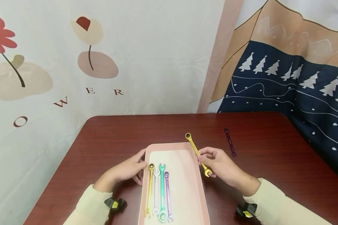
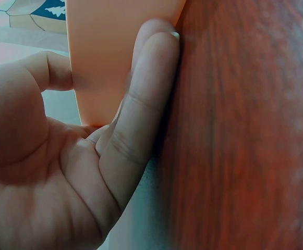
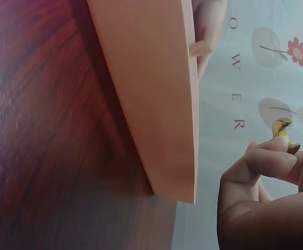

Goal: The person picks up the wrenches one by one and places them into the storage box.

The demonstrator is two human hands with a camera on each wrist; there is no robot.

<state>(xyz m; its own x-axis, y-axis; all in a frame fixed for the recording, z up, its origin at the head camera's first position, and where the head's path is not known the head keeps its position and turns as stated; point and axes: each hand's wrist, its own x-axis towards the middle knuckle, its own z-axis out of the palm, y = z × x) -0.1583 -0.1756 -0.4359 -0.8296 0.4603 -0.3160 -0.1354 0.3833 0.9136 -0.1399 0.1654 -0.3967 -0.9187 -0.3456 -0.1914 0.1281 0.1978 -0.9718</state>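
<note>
My right hand (image 1: 221,164) pinches a yellow ratcheting combination wrench (image 1: 195,148) between thumb and fingers. The wrench slants over the right rim of a pink tray (image 1: 200,187), ring end up and away, open end close to my fingers. In the right wrist view only the yellow wrench's open end (image 3: 282,129) shows past the fingers. My left hand (image 1: 128,170) holds the tray's left side, thumb over the rim and fingers along the outer wall (image 2: 101,57). Inside the tray lie another yellow wrench (image 1: 150,190), a silver wrench (image 1: 156,193), a green wrench (image 1: 162,190) and a purple wrench (image 1: 167,195), side by side.
A dark purple wrench (image 1: 229,142) lies on the brown table (image 1: 115,134), beyond my right hand. A pale printed curtain (image 1: 157,62) hangs behind the table, with a dark blue tree-patterned cloth (image 1: 270,84) at the right.
</note>
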